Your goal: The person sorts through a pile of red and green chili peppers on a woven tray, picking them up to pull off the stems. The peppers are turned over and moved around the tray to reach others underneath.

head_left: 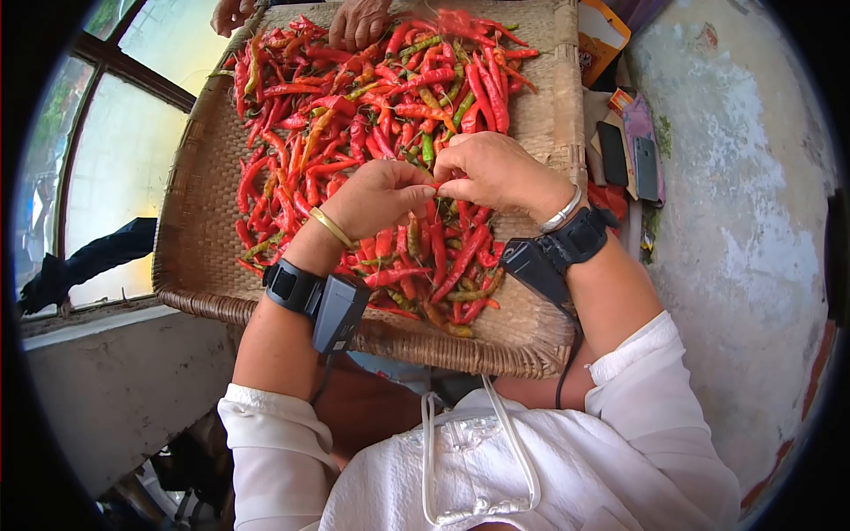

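Both forearms reach forward from white rolled sleeves and bend inward, so that the two hands meet knuckle to knuckle over the middle of a woven tray (199, 239). The left hand (385, 199) is curled palm down, its thumb and forefinger pinched narrow on one end of a red chilli (445, 186). The right hand (496, 173) is arched over from the other side, fingers tucked, and nips the same chilli at its other end. The chilli sits between the fingertips, just above the heap of chillies (372, 115), red with some green ones, that covers the tray. A gold bangle (332, 227) circles the left wrist and a silver bangle (564, 211) the right, each with a black strapped device (297, 288) behind it. At the tray's far edge another person's hand (359, 22) rests on the chillies. Two phones (611, 152) lie just beside the tray, to the right.
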`<action>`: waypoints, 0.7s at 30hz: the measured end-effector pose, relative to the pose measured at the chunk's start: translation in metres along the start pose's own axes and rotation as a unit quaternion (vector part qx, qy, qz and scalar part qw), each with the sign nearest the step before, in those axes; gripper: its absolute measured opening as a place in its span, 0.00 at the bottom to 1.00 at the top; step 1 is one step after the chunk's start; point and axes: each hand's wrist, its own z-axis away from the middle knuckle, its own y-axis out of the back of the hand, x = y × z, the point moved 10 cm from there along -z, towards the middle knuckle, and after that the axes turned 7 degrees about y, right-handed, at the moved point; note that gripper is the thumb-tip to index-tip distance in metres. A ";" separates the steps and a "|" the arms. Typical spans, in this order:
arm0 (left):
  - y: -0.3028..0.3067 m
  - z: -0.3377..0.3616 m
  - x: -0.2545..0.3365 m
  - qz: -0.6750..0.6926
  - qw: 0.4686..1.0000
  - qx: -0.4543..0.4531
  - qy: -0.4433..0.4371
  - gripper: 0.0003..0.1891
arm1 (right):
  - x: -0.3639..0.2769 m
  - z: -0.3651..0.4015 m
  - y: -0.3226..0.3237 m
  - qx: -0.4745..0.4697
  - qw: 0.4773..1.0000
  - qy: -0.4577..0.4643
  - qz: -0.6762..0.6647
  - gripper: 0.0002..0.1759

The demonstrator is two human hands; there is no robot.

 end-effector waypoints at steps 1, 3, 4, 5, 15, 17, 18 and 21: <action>0.001 0.003 0.004 0.016 1.000 -0.014 -0.018 0.09 | 0.002 0.000 -0.001 0.001 1.000 -0.001 -0.001 0.08; 0.006 0.011 0.009 0.029 0.999 -0.030 -0.006 0.09 | -0.007 0.001 -0.004 -0.013 0.995 0.048 -0.092 0.09; 0.008 0.015 0.010 0.043 0.998 -0.043 0.004 0.09 | -0.008 0.002 -0.001 -0.012 0.995 0.046 -0.093 0.09; 0.018 0.018 0.011 0.027 0.999 -0.020 0.004 0.10 | -0.003 0.003 -0.006 -0.054 0.990 -0.001 -0.127 0.09; 0.113 0.029 0.046 0.359 0.884 0.141 -0.265 0.29 | -0.005 0.030 -0.052 -0.215 0.976 -0.044 -0.010 0.13; 0.109 0.024 0.034 0.303 0.908 0.198 -0.211 0.30 | -0.014 0.032 -0.056 -0.253 0.966 -0.032 0.043 0.12; 0.107 0.021 0.024 0.243 0.923 0.254 -0.155 0.30 | -0.015 0.032 -0.057 -0.255 0.966 -0.032 0.043 0.12; 0.072 0.000 0.008 0.026 0.977 0.202 -0.069 0.24 | -0.012 0.035 -0.065 -0.289 0.952 -0.036 0.089 0.11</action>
